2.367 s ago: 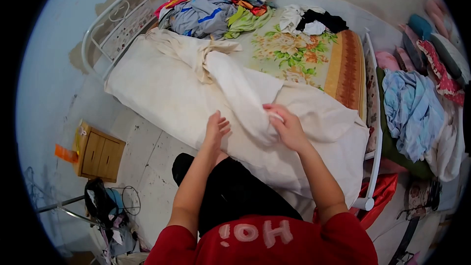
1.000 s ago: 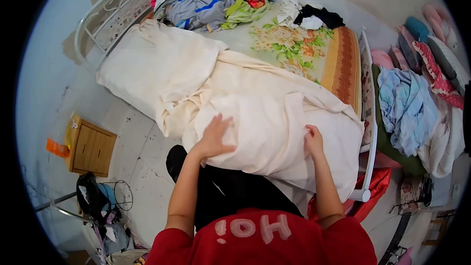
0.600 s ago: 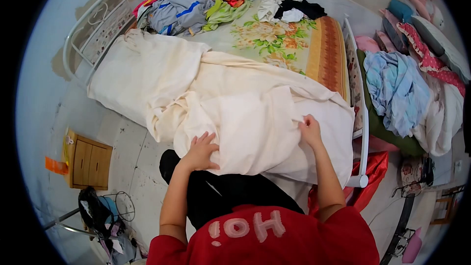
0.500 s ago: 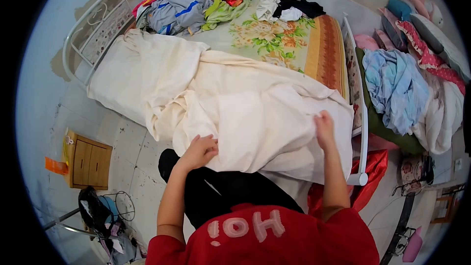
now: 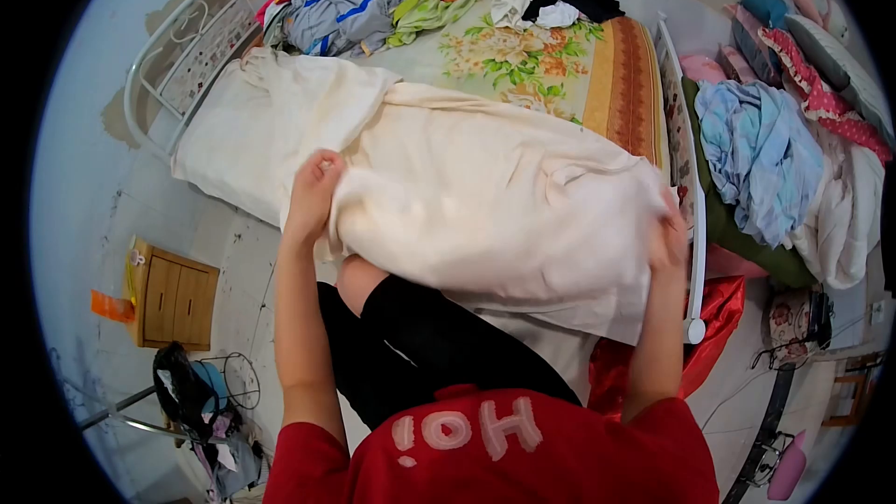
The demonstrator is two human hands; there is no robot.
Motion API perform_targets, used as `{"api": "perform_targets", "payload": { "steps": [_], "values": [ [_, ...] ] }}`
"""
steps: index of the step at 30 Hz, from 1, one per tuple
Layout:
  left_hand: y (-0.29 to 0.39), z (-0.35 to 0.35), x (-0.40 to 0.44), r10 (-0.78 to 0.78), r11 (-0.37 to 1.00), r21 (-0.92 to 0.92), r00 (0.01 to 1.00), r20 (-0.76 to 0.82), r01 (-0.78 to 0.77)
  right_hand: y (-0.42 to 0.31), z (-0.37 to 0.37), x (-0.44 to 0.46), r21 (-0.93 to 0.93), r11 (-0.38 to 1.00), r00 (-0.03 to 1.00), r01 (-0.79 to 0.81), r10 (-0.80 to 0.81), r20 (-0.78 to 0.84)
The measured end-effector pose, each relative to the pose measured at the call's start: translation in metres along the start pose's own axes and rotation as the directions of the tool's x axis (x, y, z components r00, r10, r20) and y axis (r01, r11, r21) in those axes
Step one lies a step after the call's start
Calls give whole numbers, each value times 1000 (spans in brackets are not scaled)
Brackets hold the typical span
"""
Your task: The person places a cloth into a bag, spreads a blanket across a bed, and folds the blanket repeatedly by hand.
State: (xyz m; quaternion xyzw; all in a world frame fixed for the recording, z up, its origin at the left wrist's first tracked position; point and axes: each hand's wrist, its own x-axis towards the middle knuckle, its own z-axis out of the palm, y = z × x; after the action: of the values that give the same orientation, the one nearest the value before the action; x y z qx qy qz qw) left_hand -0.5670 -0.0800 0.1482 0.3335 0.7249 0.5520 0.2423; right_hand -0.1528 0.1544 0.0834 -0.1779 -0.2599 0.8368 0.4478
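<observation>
A wide cream sheet (image 5: pixel 467 187) lies over the near half of the bed and bulges loosely between my hands. My left hand (image 5: pixel 317 189), its fingers closed, grips the sheet near a fold at the left of the bulge. Over by the white bed rail, my right hand (image 5: pixel 666 235) holds the sheet's right end; it is slightly blurred. My knees are against the near side of the bed, under the hanging edge of the cloth. To the left, the sheet's other part (image 5: pixel 271 121) lies flatter, toward the headboard.
A floral mattress (image 5: pixel 513 65) shows beyond the sheet. Heaped clothes (image 5: pixel 345 14) and a black garment (image 5: pixel 579 5) lie along its far side. White metal rails (image 5: pixel 695 252) bound the bed. Pillows and blue cloth (image 5: pixel 761 159) are piled at right. A wooden cabinet (image 5: pixel 173 299) stands left.
My left hand has moved up and left, my right hand right toward the rail. The bunched folds at the left middle have spread into a smoother, wider stretch of cloth.
</observation>
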Motion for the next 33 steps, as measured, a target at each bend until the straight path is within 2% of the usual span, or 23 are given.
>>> {"api": "perform_targets", "payload": {
  "steps": [1, 2, 3, 5, 6, 7, 8, 9, 10, 12, 14, 15, 17, 19, 21, 23, 25, 26, 27, 28, 29, 31, 33],
  "values": [
    [-11, -1, 15, 18, 992, 124, 980, -196, 7, 18, -2, 25, -180, 982, 999, 51, -48, 23],
    [-28, 1, 19, 67, 969, 246, 966, -250, -4, 36, -2, 43, -353, 930, 994, 105, -91, 57],
    [-42, 5, 26, 129, 931, 365, 946, -296, -13, 46, -2, 45, -350, 930, 994, 110, -94, 63],
    [-68, 8, 19, 227, 814, 555, 973, -36, -170, 62, -2, 44, -849, 485, 977, -211, 138, -164],
    [-77, 9, 12, 135, 824, 535, 982, 135, -187, 72, -9, 40, -848, 488, 977, -209, 137, -162],
    [-82, 14, 0, 45, 699, 692, 976, 213, -183, 84, -19, 30, -922, 378, 992, -90, 118, -48],
    [-86, 20, -12, -60, 544, 816, 961, 270, -195, 95, -29, 21, -965, 259, 991, 34, 113, 66],
    [-94, 21, -17, -64, 544, 816, 960, 271, -194, 105, -41, 11, -965, 259, 991, 30, 116, 62],
    [-105, 23, -21, -137, 625, 773, 959, 248, -111, 115, -51, 2, -956, -190, 974, 225, 72, 215],
    [-118, 25, -17, -193, 760, 650, 948, 252, -18, 126, -65, 7, -719, -600, 925, 351, 101, 367],
    [-127, 28, -6, -144, 708, 702, 957, 252, -79, 129, -74, 18, -676, -483, 807, 556, 119, 579],
    [-130, 30, 0, -91, 648, 749, 962, 256, -138, 126, -68, 23, -677, -483, 808, 555, 122, 576],
    [-149, 33, 19, -42, 604, 776, 965, 260, -183, 109, -40, 36, -977, 109, 981, 186, -70, 179],
    [-136, 38, 26, 11, 555, 801, 964, 265, -227, 80, -23, 51, -966, 245, 971, 77, -238, 17],
    [-79, 48, 14, 102, 918, 381, 994, 27, -104, 42, 1, 51, -875, 428, 912, 227, -407, 37],
    [-52, 37, 16, -33, 956, 291, 999, 38, 20, 5, 39, 31, -836, 394, 846, 382, -514, 145],
    [-4, 27, 5, 103, 937, 311, 976, 193, -160, -24, 66, 3, -709, 582, 903, 398, -383, 193],
    [9, 20, 3, 100, 938, 311, 976, 191, -157, -37, 71, -12, -725, 631, 960, 278, -202, 192],
    [20, 11, 2, 43, 928, 336, 944, 328, -159, -48, 71, -25, -740, 656, 983, 150, -16, 185],
    [26, 6, 4, -18, 917, 361, 889, 458, -167, -55, 67, -31, -794, 602, 963, 83, 157, 219],
    [27, 6, 8, -20, 917, 361, 888, 460, -167, -55, 63, -30, -794, 602, 964, 80, 156, 216],
    [32, 6, 15, -164, 935, 336, 702, 693, -113, -49, 53, -21, -843, 521, 879, -135, 455, 141],
    [31, 17, 30, -244, 907, 412, 694, 677, -83, -30, 28, 2, -854, 491, 900, -173, 431, 66]
  ]
}}
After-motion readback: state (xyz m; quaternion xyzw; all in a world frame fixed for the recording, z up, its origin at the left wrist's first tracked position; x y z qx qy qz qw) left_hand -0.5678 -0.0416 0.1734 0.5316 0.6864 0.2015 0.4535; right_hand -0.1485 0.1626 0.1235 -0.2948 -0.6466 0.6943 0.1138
